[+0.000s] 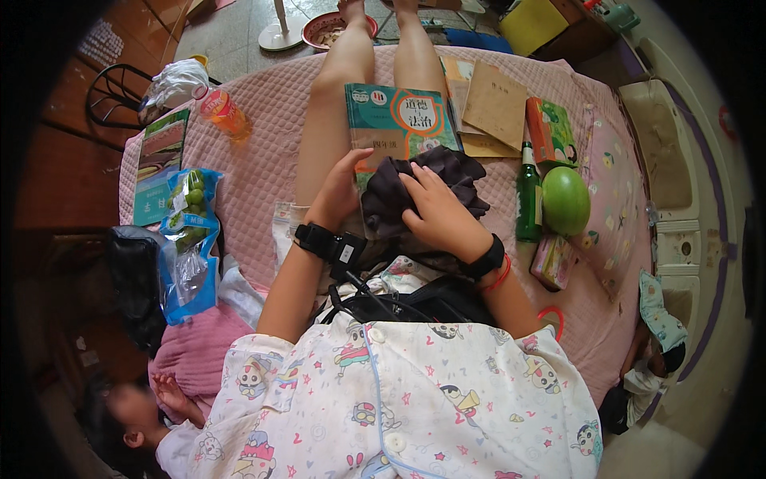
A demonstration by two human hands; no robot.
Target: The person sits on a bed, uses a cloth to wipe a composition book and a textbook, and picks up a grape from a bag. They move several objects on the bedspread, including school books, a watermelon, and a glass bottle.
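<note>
A crumpled dark cloth [428, 188] lies bunched over the lower part of a teal and orange textbook [395, 111] in my lap. My right hand [440, 206] grips the cloth from above, its fingers spread across the folds. At the book's lower left edge is my left hand [338, 191], with its thumb raised beside the cover. The book and cloth hide its other fingertips, so whether they hold the edge is unclear. Black bands circle both wrists, and a small black device [347, 251] with a cable sits at the left one.
On the pink quilt [269, 84] are a drink bottle [224, 114], bagged grapes [191, 203], another book [158, 173], brown booklets [494, 105], a green glass bottle [528, 197], a round green fruit [565, 200] and boxes [550, 132]. Another person [137, 413] lies at lower left.
</note>
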